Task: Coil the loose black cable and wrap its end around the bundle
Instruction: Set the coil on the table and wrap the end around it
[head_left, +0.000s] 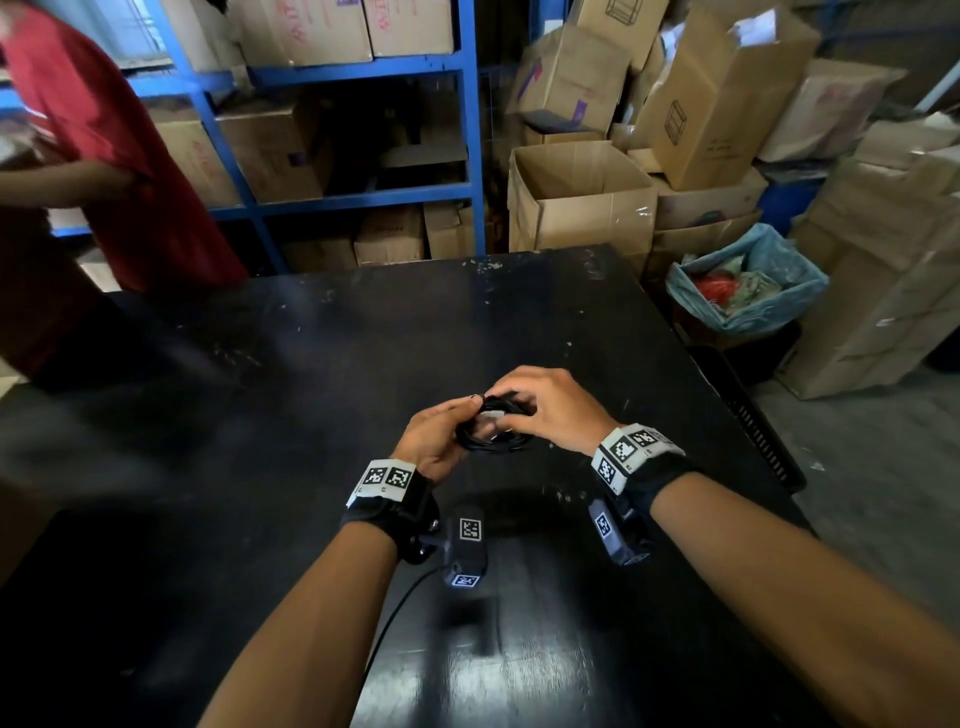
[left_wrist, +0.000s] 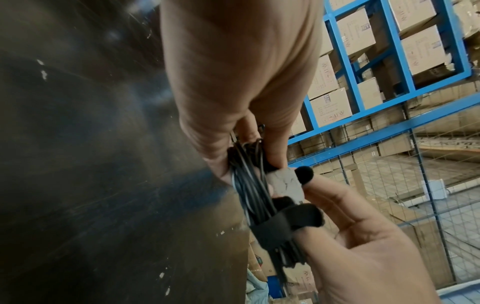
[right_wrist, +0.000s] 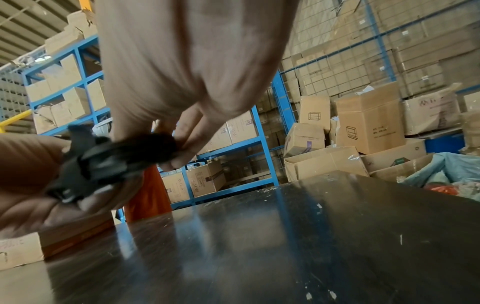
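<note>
While held above the black table (head_left: 311, 364) at lower centre of the head view, black cable (head_left: 493, 444) already coiled; wrapping step in hand. Left hand (head_left: 434, 439) grips bundle, right hand (head_left: 550, 410) pinches black strap (left_wrist: 275, 226) around the strands. Next, probably: pull strap snug, close without loosening loops.

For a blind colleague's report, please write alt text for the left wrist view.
Two hands hold a coiled black cable above a dark table: the left hand grips it, the right hand holds a black strap around it. Blue shelving of cartons stands behind.
</note>
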